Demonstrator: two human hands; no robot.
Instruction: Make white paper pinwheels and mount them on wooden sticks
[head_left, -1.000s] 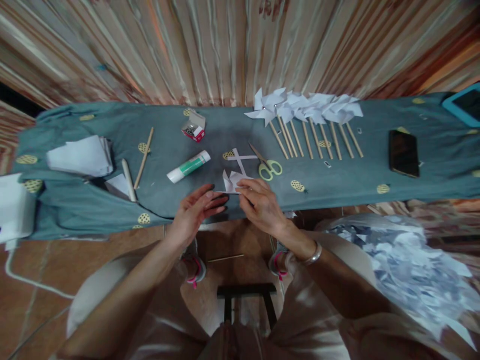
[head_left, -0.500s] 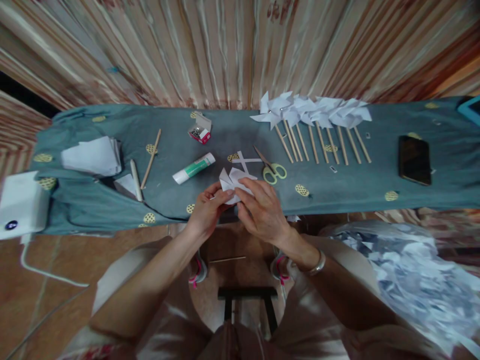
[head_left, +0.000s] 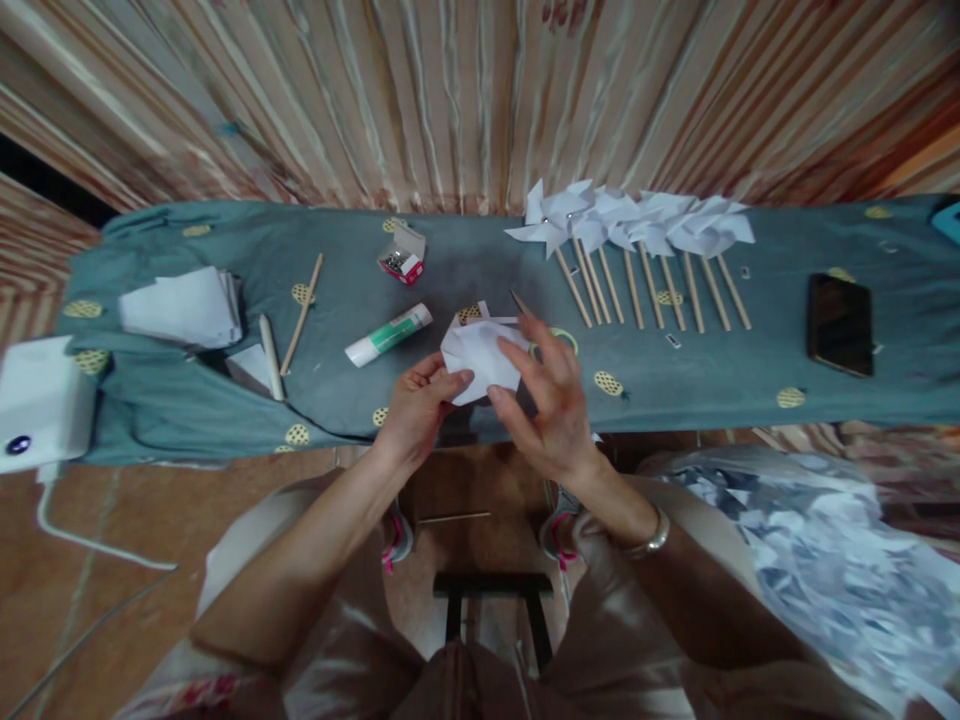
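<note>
A folded white paper pinwheel head [head_left: 480, 358] is held over the front of the cloth-covered table. My left hand [head_left: 416, 405] pinches its lower left edge, thumb on top. My right hand [head_left: 551, 405] has its fingers spread at the paper's right side, thumb and fingertips at its edge; I cannot tell whether they press on it. Behind that hand lie scissors [head_left: 566, 340] with pale green handles, partly covered. Crossed white paper strips [head_left: 484, 311] show just beyond the held paper. A glue stick [head_left: 388, 335] lies to the left.
Finished pinwheels [head_left: 637, 220] on wooden sticks line the back right. An open box of pins [head_left: 403, 262], a loose stick [head_left: 302, 315], a white pen-like tool [head_left: 271, 358] and a paper stack [head_left: 184, 308] lie leftward. A phone [head_left: 840, 325] is at right, a bag of paper scraps [head_left: 832, 550] below.
The paper has spread out and turned a broader face upward. My right hand has loosened, its fingers opening and moving right, partly over the scissors. My left hand keeps its pinch.
</note>
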